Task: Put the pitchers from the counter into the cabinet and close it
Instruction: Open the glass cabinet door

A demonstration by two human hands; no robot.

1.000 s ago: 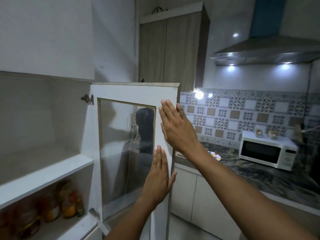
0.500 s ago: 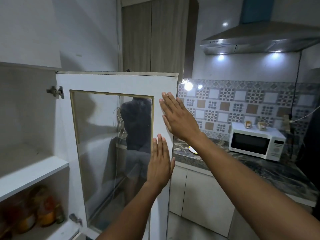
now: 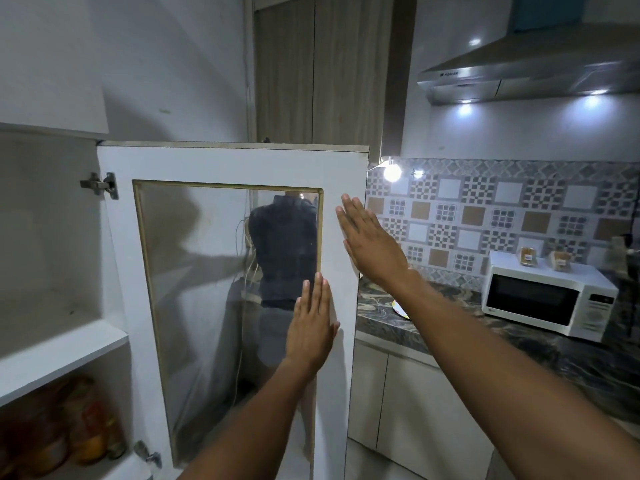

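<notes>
A white cabinet door [image 3: 221, 164] with a glass pane stands partly open, hinged on its left side. My left hand [image 3: 311, 327] lies flat against the door's right frame, low down, fingers spread upward. My right hand [image 3: 370, 244] presses flat on the same frame higher up. Neither hand holds anything. The cabinet [image 3: 62, 348] shows a bare upper shelf and blurred orange jars [image 3: 86, 431] on the lower shelf. No pitcher can be made out in the blur.
A dark marble counter [image 3: 450, 341] runs to the right with a white microwave [image 3: 543, 296] and a plate [image 3: 401, 308] on it. A range hood [image 3: 526, 71] hangs above. A tall wooden cabinet [image 3: 318, 71] stands behind the door.
The door has swung further toward the cabinet opening, with both hands flat on it. More of the glass pane faces me now, and the visible opening on the left has narrowed.
</notes>
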